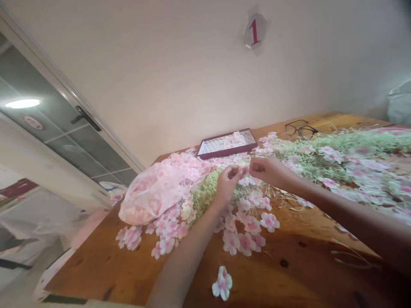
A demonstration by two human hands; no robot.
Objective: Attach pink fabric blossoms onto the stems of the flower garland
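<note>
My left hand [229, 182] and my right hand [261, 169] meet above the middle of the wooden table, fingertips close together. Both are pinched closed around something small and pale, too blurred to name. Below and beside them lie loose pink artificial flower heads [247, 224]. A heap of pale green artificial stems [205, 192] sits just left of my left hand. One single artificial flower [222, 283] lies apart near the front edge.
A clear plastic bag [144, 192] of pink petals rests at the left. Behind my hands stands a shallow dark-rimmed box [226, 149] with petals in it. Eyeglasses [301, 129] lie at the back right, near a spread of green stems and flowers [340, 149].
</note>
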